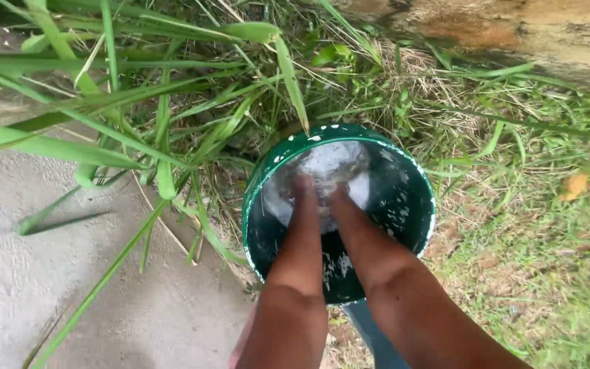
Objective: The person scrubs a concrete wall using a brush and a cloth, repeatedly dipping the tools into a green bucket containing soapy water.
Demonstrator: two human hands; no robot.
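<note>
A green bucket [404,179] flecked with white stands on the ground among grass, holding cloudy, foamy water. Both my forearms reach down into it. My left hand [303,184] and my right hand [339,197] are under the water near the bucket's far side, side by side. The water and foam blur the fingers, so I cannot tell whether they hold anything.
Long green grass blades [138,102] arch over the bucket's left side and a grey concrete slab [35,273]. Short grass and bare soil [541,260] lie to the right. A stained concrete wall [513,34] runs along the top right.
</note>
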